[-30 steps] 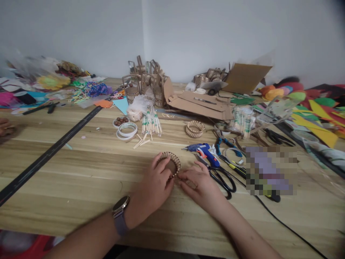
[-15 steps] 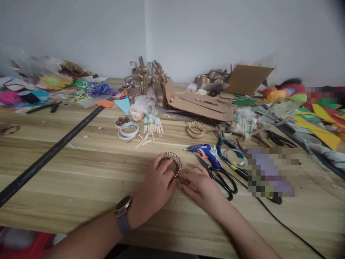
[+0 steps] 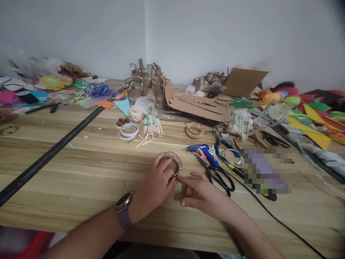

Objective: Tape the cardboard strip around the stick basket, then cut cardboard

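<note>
My left hand (image 3: 157, 187), with a watch on the wrist, is closed on a small round basket (image 3: 177, 162). This basket has a brown base and a low wall of pale and dark stripes. Some of my left fingers reach inside it, and the near side of the wall is covered by the hand. A short dark strip end pokes out at its near right edge. Beside that end is my right hand (image 3: 206, 194), its index fingertip at or close to the strip and its thumb spread away. Nothing shows between the right fingers.
Right of my hands lie a blue glue gun (image 3: 203, 153), black scissors (image 3: 222, 180) and pliers (image 3: 226, 147). Ahead are another striped ring (image 3: 195, 131), tape rolls (image 3: 128, 132) and bundled sticks (image 3: 152, 122). Finished baskets (image 3: 145, 90) and cardboard (image 3: 199, 108) stand farther back.
My right thumb has come away from the index finger and the basket edge, so the right hand has opened. The left hand and the basket have hardly moved.
</note>
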Available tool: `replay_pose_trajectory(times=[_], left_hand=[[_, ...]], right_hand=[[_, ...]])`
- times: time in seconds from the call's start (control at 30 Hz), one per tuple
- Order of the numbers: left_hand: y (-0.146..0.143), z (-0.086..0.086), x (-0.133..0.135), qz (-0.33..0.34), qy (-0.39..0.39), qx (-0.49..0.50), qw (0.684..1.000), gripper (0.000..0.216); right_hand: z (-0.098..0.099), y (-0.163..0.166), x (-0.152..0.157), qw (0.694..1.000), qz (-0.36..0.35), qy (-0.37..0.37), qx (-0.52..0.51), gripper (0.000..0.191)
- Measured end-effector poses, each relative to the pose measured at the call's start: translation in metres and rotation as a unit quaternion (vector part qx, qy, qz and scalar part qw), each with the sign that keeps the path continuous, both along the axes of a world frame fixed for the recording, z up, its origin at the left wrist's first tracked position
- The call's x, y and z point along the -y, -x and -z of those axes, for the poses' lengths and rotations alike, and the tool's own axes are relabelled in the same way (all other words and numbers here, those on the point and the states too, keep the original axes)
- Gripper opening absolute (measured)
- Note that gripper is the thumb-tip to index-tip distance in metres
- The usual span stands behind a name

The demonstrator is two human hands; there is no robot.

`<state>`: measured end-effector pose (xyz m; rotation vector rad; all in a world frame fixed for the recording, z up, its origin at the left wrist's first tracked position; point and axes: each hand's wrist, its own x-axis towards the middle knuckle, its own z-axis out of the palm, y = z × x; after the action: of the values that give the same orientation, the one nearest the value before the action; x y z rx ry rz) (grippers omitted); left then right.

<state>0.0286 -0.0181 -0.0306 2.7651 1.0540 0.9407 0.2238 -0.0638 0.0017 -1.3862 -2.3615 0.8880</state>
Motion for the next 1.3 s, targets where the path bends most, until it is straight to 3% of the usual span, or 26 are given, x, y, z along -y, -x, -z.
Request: replay_pose_trajectory(times=[0.13, 0.27, 0.6, 0.87, 1.1, 1.3], left_hand=[[0.003, -0.001, -0.004, 0.010, 0.012, 0.003, 1.000, 0.012], [0.007, -0.003, -0.009, 0.033, 0.021, 0.001, 0.999, 0.014], [0.019, -0.009, -0.016, 0.081, 0.042, -0.031, 0.995, 0.014], [0.020, -0.012, -0.016, 0.107, 0.040, -0.046, 0.992, 0.020], [0.019, -0.013, -0.017, 0.132, 0.060, -0.032, 0.989, 0.027], [0.019, -0.013, -0.018, 0.143, 0.064, -0.043, 0.987, 0.030]], right_hand=[[-0.002, -0.001, -0.002, 0.995, -0.009, -0.072, 0.061, 0.012], [-0.002, -0.006, -0.005, 0.986, -0.022, -0.138, 0.089, 0.021], [-0.004, 0.003, -0.019, 0.943, -0.052, -0.313, 0.100, 0.024], [0.004, 0.009, -0.030, 0.935, -0.082, -0.323, 0.119, 0.026], [0.016, 0.010, -0.033, 0.956, -0.064, -0.286, 0.024, 0.024], [0.024, 0.011, -0.034, 0.945, -0.055, -0.321, -0.017, 0.025]])
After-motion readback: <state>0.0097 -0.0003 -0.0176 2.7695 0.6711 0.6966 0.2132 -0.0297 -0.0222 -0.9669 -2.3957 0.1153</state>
